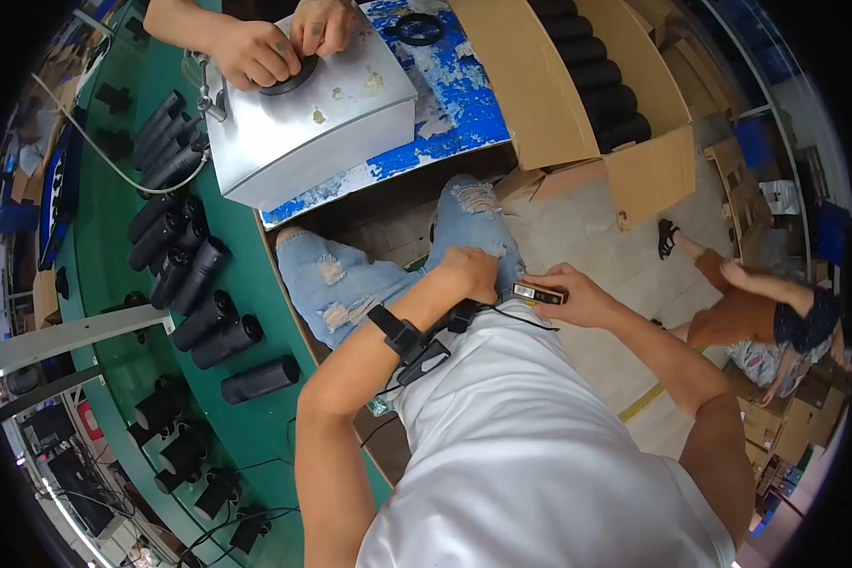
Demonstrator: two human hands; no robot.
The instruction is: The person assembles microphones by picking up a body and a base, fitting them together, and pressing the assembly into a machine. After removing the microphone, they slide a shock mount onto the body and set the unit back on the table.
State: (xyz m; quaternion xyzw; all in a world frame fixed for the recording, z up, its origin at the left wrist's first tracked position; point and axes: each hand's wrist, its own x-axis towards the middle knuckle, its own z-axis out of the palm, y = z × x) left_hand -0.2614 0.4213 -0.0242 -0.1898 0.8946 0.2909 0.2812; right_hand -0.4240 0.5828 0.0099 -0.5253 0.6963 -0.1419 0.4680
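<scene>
While the left hand [471, 272] curls, the right hand [579, 295] grips a black device [540, 293]

Device sits near the white shirt [549, 398]; hands apart, left's contents unclear. Apparent step: handling. Next move likely calls for steady grip.

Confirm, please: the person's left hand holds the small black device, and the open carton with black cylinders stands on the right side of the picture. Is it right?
Not quite: the head view shows the small black device in the right hand, not the left. The open carton with black cylinders does stand on the right side.
</scene>
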